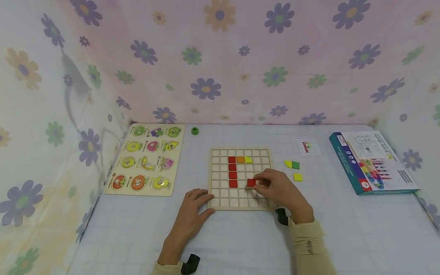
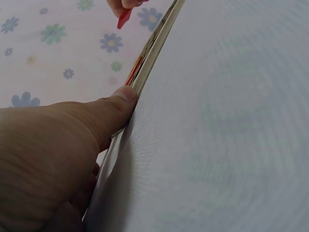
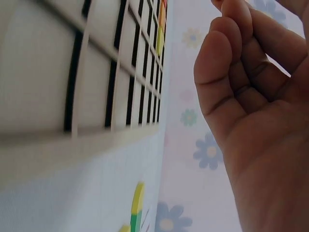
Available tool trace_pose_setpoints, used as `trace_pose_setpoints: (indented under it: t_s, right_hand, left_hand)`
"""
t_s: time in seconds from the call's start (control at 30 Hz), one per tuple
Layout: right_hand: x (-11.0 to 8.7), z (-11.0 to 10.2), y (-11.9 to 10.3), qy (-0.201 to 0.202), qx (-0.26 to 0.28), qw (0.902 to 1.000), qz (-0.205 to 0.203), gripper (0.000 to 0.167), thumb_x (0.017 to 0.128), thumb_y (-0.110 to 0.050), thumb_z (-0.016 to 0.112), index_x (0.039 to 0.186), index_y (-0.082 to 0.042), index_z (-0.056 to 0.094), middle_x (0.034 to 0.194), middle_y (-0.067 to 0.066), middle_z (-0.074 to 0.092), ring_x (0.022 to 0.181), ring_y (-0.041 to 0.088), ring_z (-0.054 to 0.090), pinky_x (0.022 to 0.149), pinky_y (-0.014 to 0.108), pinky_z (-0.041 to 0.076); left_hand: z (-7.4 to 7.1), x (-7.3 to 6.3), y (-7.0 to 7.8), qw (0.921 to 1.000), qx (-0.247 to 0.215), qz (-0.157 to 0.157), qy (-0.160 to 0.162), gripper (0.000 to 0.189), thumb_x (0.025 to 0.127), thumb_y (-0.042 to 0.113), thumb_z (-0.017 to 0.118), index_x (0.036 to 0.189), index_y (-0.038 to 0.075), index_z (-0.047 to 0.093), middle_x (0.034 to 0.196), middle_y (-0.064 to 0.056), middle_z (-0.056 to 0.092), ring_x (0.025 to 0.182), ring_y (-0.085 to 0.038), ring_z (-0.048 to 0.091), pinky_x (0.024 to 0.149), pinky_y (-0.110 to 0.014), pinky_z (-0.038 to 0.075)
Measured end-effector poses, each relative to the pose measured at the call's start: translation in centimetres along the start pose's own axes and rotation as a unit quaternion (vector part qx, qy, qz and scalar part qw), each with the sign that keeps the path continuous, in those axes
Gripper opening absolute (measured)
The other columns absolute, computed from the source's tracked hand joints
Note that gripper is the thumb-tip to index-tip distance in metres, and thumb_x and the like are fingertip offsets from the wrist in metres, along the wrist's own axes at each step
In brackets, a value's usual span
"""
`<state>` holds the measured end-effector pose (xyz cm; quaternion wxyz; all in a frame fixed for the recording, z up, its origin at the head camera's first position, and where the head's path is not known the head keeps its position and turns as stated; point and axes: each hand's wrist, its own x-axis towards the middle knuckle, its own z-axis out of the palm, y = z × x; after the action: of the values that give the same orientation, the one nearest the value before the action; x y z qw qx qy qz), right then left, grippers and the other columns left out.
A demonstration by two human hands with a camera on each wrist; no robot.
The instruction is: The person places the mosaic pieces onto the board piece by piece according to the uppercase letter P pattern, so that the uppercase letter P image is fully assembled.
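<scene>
My right hand [image 1: 280,190] pinches a red square tile [image 1: 251,183] above the wooden grid board [image 1: 224,203]. In the left wrist view that red tile [image 2: 124,18] is tilted and clear of the board's surface. A column of red tiles [image 1: 232,171] lies in the grid, with an orange tile [image 1: 240,159] and a yellow tile [image 1: 248,159] continuing right from its top. My left hand [image 1: 191,210] rests at the board's left edge, its fingers relaxed; the left wrist view shows the thumb [image 2: 126,94] touching that edge.
Right of the board lie a yellow quarter-round tile [image 1: 288,164], a green tile [image 1: 295,165] and a yellow square [image 1: 298,177]. Behind them is a pattern card [image 1: 308,147]; a box [image 1: 374,162] stands far right. A fruit puzzle board [image 1: 144,160] and a green bead [image 1: 194,131] are left.
</scene>
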<state>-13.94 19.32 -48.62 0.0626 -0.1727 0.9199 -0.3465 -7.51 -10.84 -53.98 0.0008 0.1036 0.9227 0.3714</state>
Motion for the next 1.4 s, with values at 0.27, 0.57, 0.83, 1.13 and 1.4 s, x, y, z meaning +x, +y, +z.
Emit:
trace_pose_setpoints:
  t_s: [0.27,0.57,0.83,1.13,1.4]
  right_hand:
    - [0.8,1.9,-1.5,-0.017,-0.005,0.9988,-0.045,0.017,0.088,-0.018,0.079,0.104,-0.010,0.076,0.086,-0.007,0.063,0.079,0.008,0.054,0.070,0.023,0.051]
    - [1.2,3.6,-3.2,-0.021,-0.023,0.9985,-0.046,0.020,0.088,-0.023,0.081,0.103,-0.009,0.078,0.083,-0.008,0.062,0.077,0.007,0.053,0.069,0.022,0.050]
    - [1.4,4.0,-3.5,-0.028,-0.050,0.9979,-0.030,0.019,0.088,-0.020,0.080,0.104,-0.011,0.078,0.083,-0.009,0.061,0.076,0.007,0.052,0.069,0.021,0.049]
    - [1.5,4.5,-3.2,-0.040,-0.065,0.9955,-0.056,0.018,0.087,-0.014,0.077,0.104,-0.007,0.076,0.083,-0.006,0.060,0.076,0.007,0.050,0.069,0.022,0.047]
    - [1.4,4.6,-3.1,-0.035,-0.071,0.9952,-0.057,0.019,0.087,-0.016,0.079,0.103,-0.008,0.075,0.087,-0.005,0.062,0.078,0.007,0.052,0.071,0.024,0.050]
  left_hand:
    - [-0.1,-0.1,0.1,1.0000,-0.007,-0.002,-0.002,0.041,0.086,0.025,0.083,0.126,0.020,0.073,0.138,0.000,0.061,0.140,-0.024,0.044,0.116,-0.047,0.045]
    - [-0.2,-0.1,0.1,0.9999,-0.010,-0.001,-0.004,0.041,0.086,0.025,0.083,0.126,0.020,0.073,0.138,-0.001,0.062,0.140,-0.024,0.045,0.116,-0.047,0.044]
    - [-0.1,0.0,0.0,1.0000,-0.006,0.001,-0.004,0.041,0.087,0.026,0.082,0.126,0.021,0.073,0.139,0.000,0.061,0.140,-0.024,0.044,0.116,-0.047,0.044]
    - [-0.1,0.1,-0.1,1.0000,-0.008,0.004,-0.003,0.041,0.086,0.026,0.082,0.126,0.021,0.073,0.139,-0.001,0.061,0.140,-0.023,0.044,0.117,-0.047,0.044]
    - [-0.1,0.0,0.0,1.0000,-0.006,0.005,-0.002,0.041,0.087,0.026,0.082,0.126,0.021,0.073,0.138,-0.001,0.061,0.140,-0.024,0.044,0.116,-0.047,0.044]
